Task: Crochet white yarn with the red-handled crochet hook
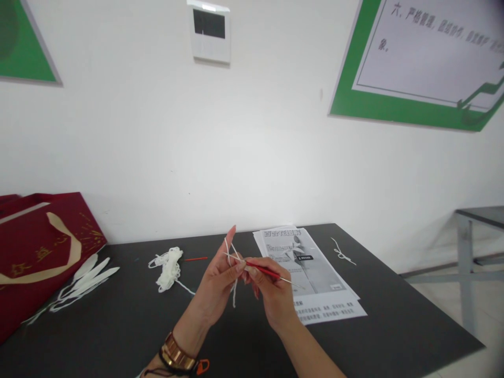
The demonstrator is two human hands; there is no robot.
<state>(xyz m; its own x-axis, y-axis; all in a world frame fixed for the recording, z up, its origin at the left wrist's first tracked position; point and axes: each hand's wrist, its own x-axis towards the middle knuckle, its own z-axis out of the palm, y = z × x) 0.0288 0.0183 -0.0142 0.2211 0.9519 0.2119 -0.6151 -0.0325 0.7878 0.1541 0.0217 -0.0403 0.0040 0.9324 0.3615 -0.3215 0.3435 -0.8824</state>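
Note:
Over the dark table, both my hands meet in the middle. My left hand (214, 286) has its index finger raised with white yarn (235, 295) looped over it, while the thumb pinches the yarn lower down. A short yarn tail hangs below the fingers. In my right hand (275, 296) is a crochet hook (268, 270) with a red grip. Its thin metal tip points left and crosses the yarn by my left fingers. From a loose white skein (169, 270) left of my hands, a strand runs toward my left wrist.
White leaf-shaped pieces (88, 278) with yarn tails lie beside a dark red gift bag (23, 304). A thin red stick (196, 259) is behind the skein. Printed sheets (334, 313) and a knotted yarn scrap (342, 254) lie right. An orange clip (202, 366) is near my watch.

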